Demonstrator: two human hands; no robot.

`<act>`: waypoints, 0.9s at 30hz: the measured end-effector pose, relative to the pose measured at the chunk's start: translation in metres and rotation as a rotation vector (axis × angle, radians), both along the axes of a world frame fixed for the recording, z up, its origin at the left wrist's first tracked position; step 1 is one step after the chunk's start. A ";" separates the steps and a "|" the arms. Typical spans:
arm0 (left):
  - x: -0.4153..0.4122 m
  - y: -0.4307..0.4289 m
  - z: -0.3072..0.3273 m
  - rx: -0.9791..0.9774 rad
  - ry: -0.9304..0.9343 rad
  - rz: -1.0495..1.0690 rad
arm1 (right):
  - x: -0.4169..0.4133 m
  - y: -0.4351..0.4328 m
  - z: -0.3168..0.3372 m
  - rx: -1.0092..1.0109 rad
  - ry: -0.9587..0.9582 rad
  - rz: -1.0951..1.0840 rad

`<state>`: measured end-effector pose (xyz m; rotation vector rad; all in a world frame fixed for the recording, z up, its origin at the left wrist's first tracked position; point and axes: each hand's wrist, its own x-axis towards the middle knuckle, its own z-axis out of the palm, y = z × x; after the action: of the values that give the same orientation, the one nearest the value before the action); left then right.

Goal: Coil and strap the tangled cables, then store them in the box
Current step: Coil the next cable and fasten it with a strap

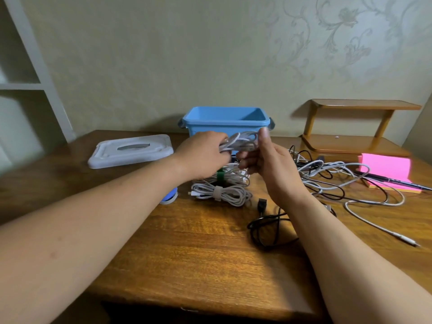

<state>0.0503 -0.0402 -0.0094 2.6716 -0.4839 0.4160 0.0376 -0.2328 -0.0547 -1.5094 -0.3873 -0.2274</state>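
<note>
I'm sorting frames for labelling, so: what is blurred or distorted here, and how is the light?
Head view: left hand, right hand and the white coil they grip are motion-blurred; the wide lens slants the white shelf at the frame edge; light is soft, with a mild sheen on the table.

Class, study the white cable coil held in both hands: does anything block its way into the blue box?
Nothing visible does. The left hand and right hand hold the white cable coil right before the blue box, which stands open; its lid lies off to the left.
</note>
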 end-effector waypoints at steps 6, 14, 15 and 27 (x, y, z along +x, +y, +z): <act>0.001 0.025 -0.001 -0.609 0.088 0.068 | 0.003 -0.003 -0.003 -0.199 0.015 -0.089; -0.009 0.026 -0.026 -0.731 0.169 0.007 | 0.003 -0.009 0.000 -0.199 0.073 0.001; -0.010 0.026 -0.027 -0.751 0.172 -0.001 | 0.003 -0.010 0.001 -0.196 0.080 0.018; -0.027 0.072 -0.021 -0.908 0.235 0.007 | -0.019 0.047 0.028 -0.811 -0.082 0.430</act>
<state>0.0237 0.0318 -0.0305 1.8057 -0.1469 0.2327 0.0184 -0.1859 -0.0271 -2.1548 -0.9310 0.2449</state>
